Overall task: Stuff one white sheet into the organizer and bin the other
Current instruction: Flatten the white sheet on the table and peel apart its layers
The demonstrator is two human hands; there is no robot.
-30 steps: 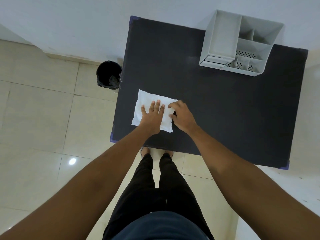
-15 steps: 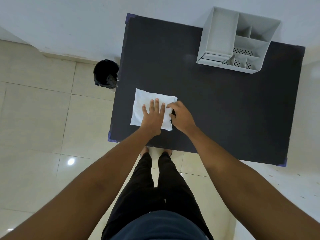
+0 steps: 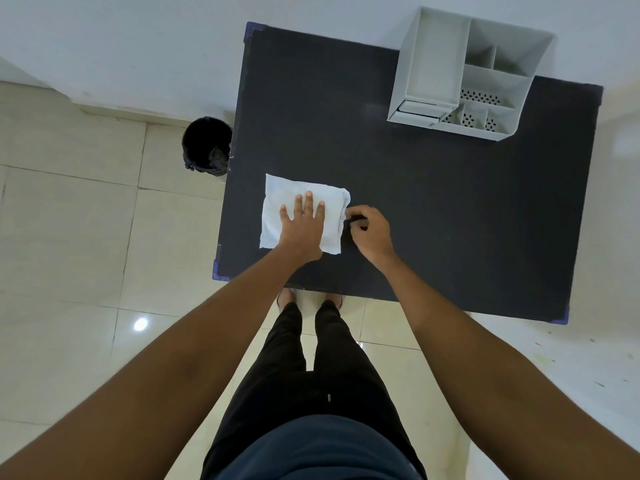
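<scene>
A white sheet (image 3: 277, 209) lies flat near the front left corner of the black table (image 3: 433, 202). Only one white layer can be told apart. My left hand (image 3: 303, 225) rests palm down on its middle, fingers spread. My right hand (image 3: 369, 233) is at the sheet's right edge, thumb and fingertips pinched on that edge, where the upper right corner curls up a little. The grey organizer (image 3: 429, 81), with several open compartments, stands at the table's back right. A black bin (image 3: 206, 145) with a dark liner sits on the floor just left of the table.
The table stands against a white wall (image 3: 138, 46). Pale tiled floor (image 3: 69, 237) lies to the left and in front. My legs and feet are below the table's front edge.
My right hand has slid rightwards off the top of the sheet to its right edge, and that edge's corner now curls up. My left hand stays pressed on the sheet.
</scene>
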